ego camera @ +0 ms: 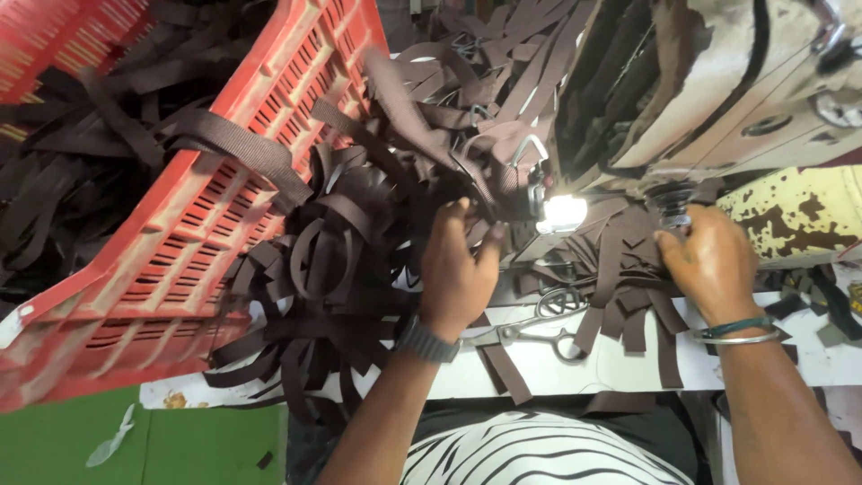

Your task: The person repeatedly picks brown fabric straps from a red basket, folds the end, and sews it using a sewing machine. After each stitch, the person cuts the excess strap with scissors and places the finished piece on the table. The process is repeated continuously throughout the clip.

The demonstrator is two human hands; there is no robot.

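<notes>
My left hand (456, 269) reaches into a heap of dark brown webbing straps (341, 260) and pinches one strap near the lit needle area (563, 213) of a sewing machine (718, 99). A dark watch (427, 341) sits on that wrist. My right hand (709, 265), with bangles on the wrist, rests on cut strap pieces (628, 278) below the machine head, fingers curled by a round knob (673, 205). Metal buckles (528, 148) are attached to some straps.
A red slotted plastic crate (224, 198) full of brown straps leans at the left. Scissors (539, 328) lie on the white table edge (611, 368). The floor at lower left is green (135, 445). A worn cream machine body (799, 216) fills the right.
</notes>
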